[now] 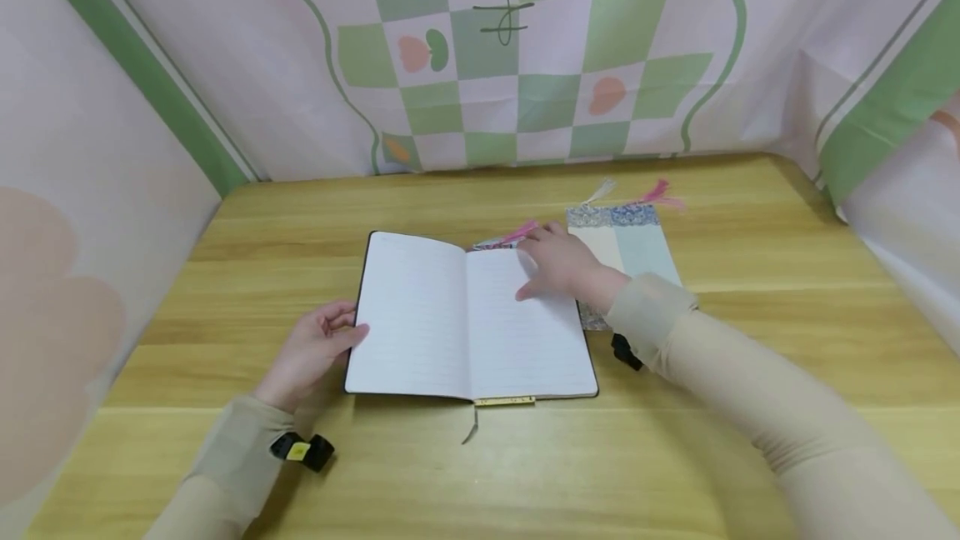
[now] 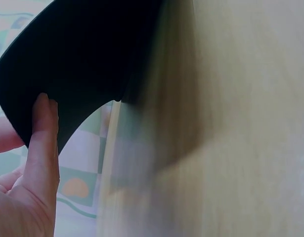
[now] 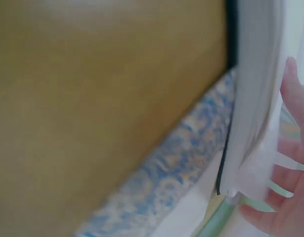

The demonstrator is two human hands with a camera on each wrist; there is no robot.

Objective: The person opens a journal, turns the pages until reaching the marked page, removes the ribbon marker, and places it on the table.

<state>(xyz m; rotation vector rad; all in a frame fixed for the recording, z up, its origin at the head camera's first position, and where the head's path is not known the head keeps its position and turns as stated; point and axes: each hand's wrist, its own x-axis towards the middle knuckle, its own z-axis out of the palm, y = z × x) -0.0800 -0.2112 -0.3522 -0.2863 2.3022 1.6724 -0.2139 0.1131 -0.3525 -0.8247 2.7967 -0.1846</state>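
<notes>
An open notebook with blank ruled pages and a dark cover lies in the middle of the table. My left hand grips its left edge, thumb on the page and fingers under the dark cover, which is lifted off the table in the left wrist view. Across the upper part of the right page lies my right hand, fingers spread and reaching to the top edge, thumb over the paper. In the right wrist view the top page bows up beside these fingers. A pink tassel shows at the notebook's top edge.
To the right lie tasselled bookmarks, one cream and one pale blue, with blue floral ends, partly hidden by the right arm. A yellow strip and a grey ribbon stick out below the notebook. A patterned curtain hangs behind the table.
</notes>
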